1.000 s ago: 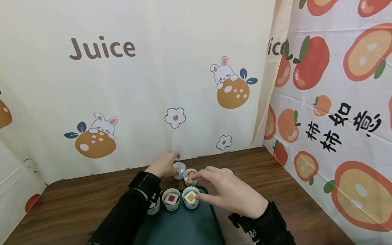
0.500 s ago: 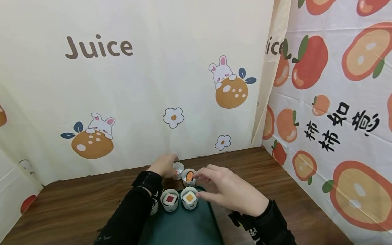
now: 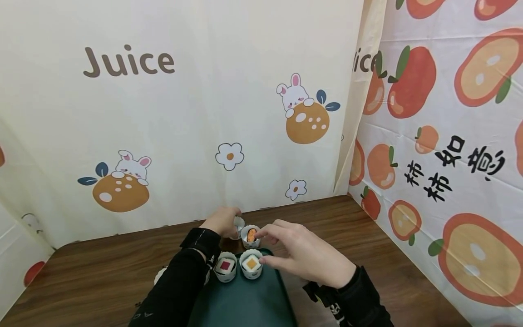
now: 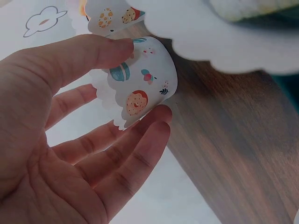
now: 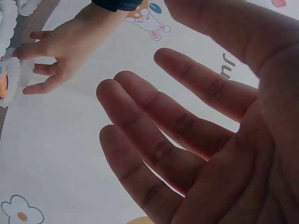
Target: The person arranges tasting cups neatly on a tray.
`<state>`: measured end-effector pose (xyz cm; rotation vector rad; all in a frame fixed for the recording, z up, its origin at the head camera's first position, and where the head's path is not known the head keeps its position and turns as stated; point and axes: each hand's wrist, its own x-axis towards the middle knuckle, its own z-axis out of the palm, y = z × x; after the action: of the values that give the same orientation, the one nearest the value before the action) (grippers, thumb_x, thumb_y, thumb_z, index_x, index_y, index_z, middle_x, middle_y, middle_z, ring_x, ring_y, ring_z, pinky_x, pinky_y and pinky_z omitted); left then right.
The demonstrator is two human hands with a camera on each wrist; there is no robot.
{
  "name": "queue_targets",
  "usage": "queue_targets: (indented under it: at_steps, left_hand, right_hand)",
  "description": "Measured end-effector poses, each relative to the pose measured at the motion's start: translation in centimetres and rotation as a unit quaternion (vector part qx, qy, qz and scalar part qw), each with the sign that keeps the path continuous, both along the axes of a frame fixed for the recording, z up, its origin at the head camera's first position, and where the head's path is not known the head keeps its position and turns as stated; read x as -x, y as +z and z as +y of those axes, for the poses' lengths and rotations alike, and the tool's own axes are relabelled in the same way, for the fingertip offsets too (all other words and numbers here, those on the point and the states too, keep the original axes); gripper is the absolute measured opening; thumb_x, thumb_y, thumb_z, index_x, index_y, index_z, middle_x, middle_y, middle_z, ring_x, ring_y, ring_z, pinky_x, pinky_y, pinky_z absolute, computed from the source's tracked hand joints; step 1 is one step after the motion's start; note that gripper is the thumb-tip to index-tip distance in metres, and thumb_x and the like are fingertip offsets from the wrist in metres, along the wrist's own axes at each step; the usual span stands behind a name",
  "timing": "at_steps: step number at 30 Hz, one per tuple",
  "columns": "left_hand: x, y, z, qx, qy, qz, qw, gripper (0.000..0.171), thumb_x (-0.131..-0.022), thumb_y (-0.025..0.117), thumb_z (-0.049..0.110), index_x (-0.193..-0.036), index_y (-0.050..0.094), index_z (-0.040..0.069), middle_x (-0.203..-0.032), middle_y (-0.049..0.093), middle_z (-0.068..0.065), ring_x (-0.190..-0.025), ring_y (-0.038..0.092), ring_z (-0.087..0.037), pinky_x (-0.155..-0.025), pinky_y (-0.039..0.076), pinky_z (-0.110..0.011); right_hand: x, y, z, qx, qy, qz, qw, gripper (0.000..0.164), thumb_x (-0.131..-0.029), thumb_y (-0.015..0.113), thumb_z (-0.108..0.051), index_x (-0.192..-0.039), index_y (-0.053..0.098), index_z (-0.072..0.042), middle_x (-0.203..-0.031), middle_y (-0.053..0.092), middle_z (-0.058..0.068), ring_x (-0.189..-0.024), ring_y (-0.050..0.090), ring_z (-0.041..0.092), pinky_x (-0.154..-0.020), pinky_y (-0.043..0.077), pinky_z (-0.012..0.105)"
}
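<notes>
My left hand (image 3: 221,221) is at the back of the table, gripping a white paper baking cup (image 4: 149,77) printed with small pictures. In the left wrist view, its thumb lies on one side of the cup and its fingertips on the other. Right beside it stands a baking cup with an orange-topped sushi piece (image 3: 251,234). My right hand (image 3: 304,252) hovers near that cup, fingers spread and relaxed, holding nothing. On the dark green tray (image 3: 245,304) are a baking cup with a red-centred white piece (image 3: 226,265) and one with a yellow-centred piece (image 3: 251,263).
Another white cup (image 3: 160,274) shows partly from behind my left sleeve. The wooden table (image 3: 94,272) meets a printed curtain (image 3: 184,136) at the back and a fruit-patterned cloth (image 3: 408,190) on the right.
My left hand has shifted slightly right and covers more of its cup. The left forearm has moved right too, uncovering a cup on its left. My right hand has hardly moved.
</notes>
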<state>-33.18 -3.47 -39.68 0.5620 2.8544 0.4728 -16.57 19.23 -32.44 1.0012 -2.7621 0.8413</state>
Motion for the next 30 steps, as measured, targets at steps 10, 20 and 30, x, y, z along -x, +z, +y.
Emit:
queue_targets:
  at_steps: [10,20,30]
  left_hand:
    - [0.1,-0.1,-0.3,0.003,-0.005,0.004,1.0,0.049,-0.084,0.086,0.001,-0.13,0.07,0.003,-0.124,0.074,-0.018,-0.1,0.066,-0.028,-0.096,0.059,-0.048]
    - [0.2,0.2,-0.9,-0.009,-0.005,-0.001,0.9999,0.045,-0.086,0.086,0.006,-0.127,0.068,0.004,-0.123,0.072,-0.018,-0.1,0.064,-0.028,-0.092,0.059,-0.047]
    - [-0.6,1.3,-2.1,-0.027,-0.01,0.032,0.9991,0.04,-0.087,0.085,0.009,-0.123,0.068,0.009,-0.123,0.071,-0.018,-0.103,0.064,-0.03,-0.091,0.059,-0.05]
  right_hand:
    - [0.2,-0.2,-0.3,-0.001,-0.004,-0.011,1.0,0.037,-0.098,0.08,-0.025,-0.133,0.069,-0.019,-0.123,0.072,-0.005,-0.107,0.07,0.006,-0.093,0.061,0.028]
    - [0.3,-0.3,-0.4,-0.006,-0.005,-0.015,1.0,0.037,-0.098,0.08,-0.024,-0.133,0.069,-0.019,-0.123,0.072,-0.005,-0.107,0.07,0.007,-0.093,0.061,0.029]
    - [0.3,-0.3,-0.2,-0.016,-0.007,-0.012,1.0,0.035,-0.1,0.078,-0.029,-0.133,0.069,-0.022,-0.124,0.072,-0.006,-0.109,0.07,0.008,-0.095,0.06,0.032]
